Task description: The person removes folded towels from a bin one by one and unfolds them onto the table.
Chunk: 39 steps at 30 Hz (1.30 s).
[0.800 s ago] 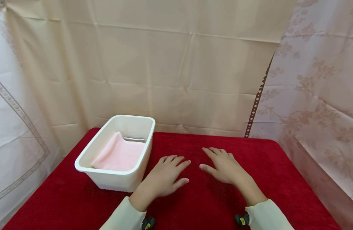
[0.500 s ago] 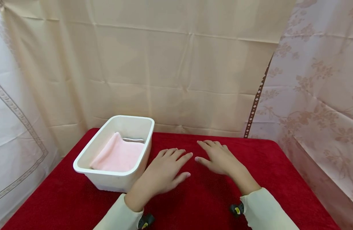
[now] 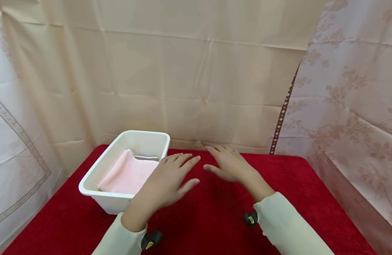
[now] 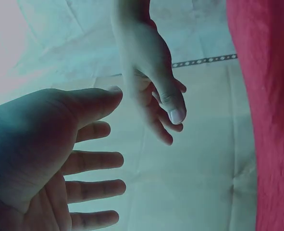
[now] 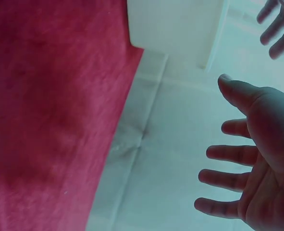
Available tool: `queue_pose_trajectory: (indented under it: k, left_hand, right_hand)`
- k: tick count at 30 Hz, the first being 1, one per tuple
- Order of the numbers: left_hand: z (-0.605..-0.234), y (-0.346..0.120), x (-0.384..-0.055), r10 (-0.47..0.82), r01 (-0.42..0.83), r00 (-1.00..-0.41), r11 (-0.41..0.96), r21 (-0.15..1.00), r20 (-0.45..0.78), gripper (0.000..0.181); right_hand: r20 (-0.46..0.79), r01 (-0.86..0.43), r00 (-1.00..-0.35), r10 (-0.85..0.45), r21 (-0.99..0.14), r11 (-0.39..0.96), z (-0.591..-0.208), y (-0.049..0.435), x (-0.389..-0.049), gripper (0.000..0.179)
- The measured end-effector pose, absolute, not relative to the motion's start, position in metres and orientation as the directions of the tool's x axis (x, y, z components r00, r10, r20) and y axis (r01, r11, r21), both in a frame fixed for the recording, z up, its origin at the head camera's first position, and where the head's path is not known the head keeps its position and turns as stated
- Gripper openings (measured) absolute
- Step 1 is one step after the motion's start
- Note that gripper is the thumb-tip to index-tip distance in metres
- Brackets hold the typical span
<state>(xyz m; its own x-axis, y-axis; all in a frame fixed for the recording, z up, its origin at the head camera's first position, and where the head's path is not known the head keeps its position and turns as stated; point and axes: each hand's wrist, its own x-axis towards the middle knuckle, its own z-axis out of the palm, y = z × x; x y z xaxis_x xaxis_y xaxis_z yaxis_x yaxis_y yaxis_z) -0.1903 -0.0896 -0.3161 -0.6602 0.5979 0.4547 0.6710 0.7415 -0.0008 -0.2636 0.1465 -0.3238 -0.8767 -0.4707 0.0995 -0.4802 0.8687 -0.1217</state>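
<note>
My left hand (image 3: 165, 179) hovers just right of a white plastic basin (image 3: 87, 177), overlapping its near right corner in the head view. Its fingers are spread and hold nothing, as the left wrist view also shows. My right hand (image 3: 229, 164) is a short way to the right, over the table's far part, with loosely straight fingers and nothing in them. Inside the basin lies a pink cloth (image 3: 129, 173), one corner raised against the wall. Behind it shows the edge of a grey-brown item with a white border (image 3: 146, 157), mostly hidden.
A red cloth (image 3: 208, 219) covers the table. Beige curtain (image 3: 183, 71) hangs behind the far edge, and a patterned pale curtain (image 3: 352, 106) is on the right. White drapery (image 3: 17, 159) hangs on the left. Each wrist wears a small black camera (image 3: 251, 218).
Both hands have moved forward and to the left in the head view, the left one now overlapping the basin. Basin and cloth keep their places on the table.
</note>
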Motion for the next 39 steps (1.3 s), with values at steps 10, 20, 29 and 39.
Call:
queue_pose_trajectory:
  k: [10, 20, 29, 39]
  left_hand:
    - [-0.308, -0.128, -0.192, 0.5, 0.609, -0.71, 0.79, 0.076, 0.496, 0.056]
    - [-0.305, -0.184, -0.192, 0.385, 0.529, -0.781, 0.826, 0.194, 0.491, 0.055]
    - [-0.304, -0.236, -0.187, 0.301, 0.479, -0.82, 0.826, 0.298, 0.486, 0.053]
    - [-0.318, -0.292, -0.198, 0.206, 0.419, -0.858, 0.812, 0.408, 0.471, 0.044]
  right_hand:
    - [0.094, -0.543, -0.839, -0.536, -0.078, 0.836, -0.307, 0.108, -0.274, 0.072]
    - [0.175, -0.639, -0.755, -0.632, 0.02, 0.769, -0.304, 0.068, -0.282, 0.063]
    - [0.224, -0.693, -0.691, -0.688, 0.065, 0.718, -0.304, 0.039, -0.286, 0.059]
    - [0.246, -0.731, -0.635, -0.733, 0.117, 0.672, -0.303, 0.01, -0.285, 0.055]
